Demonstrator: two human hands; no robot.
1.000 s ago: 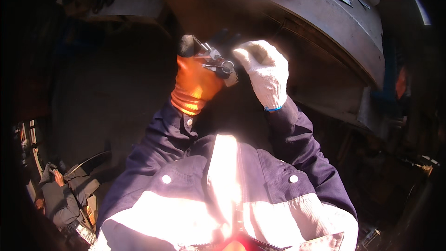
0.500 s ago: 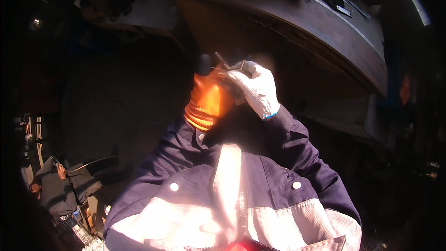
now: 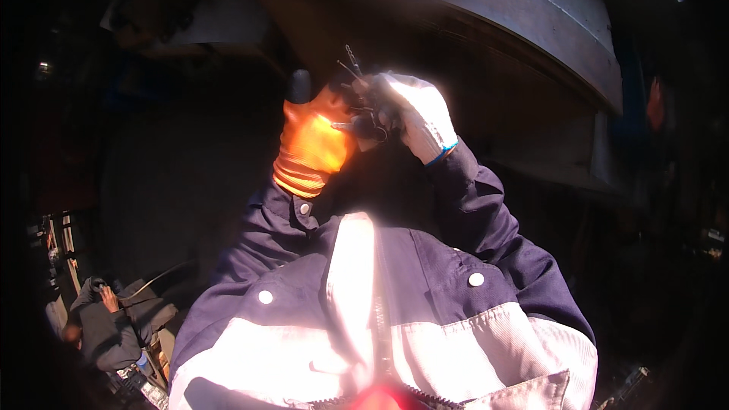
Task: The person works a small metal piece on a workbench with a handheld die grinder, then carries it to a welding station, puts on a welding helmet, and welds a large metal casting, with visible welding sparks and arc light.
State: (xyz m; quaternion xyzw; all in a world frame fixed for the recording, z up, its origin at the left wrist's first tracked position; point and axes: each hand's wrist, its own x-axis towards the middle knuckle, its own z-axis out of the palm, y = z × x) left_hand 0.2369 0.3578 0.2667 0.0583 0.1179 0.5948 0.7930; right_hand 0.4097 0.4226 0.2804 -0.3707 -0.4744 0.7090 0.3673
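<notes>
Hard sunlight blows out the white glove (image 3: 421, 110), the orange glove (image 3: 315, 144) and the jacket front (image 3: 357, 296). Everything around sinks into deep shadow. Fisheye bending and dark vignetting swallow the edges.

Both arms raised, left hand (image 3: 313, 144) and right hand (image 3: 414, 115) close together, grips closed.

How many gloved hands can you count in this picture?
2: the left hand in an orange glove and the right hand in a white glove, raised together at a small dark metal tool.
</notes>
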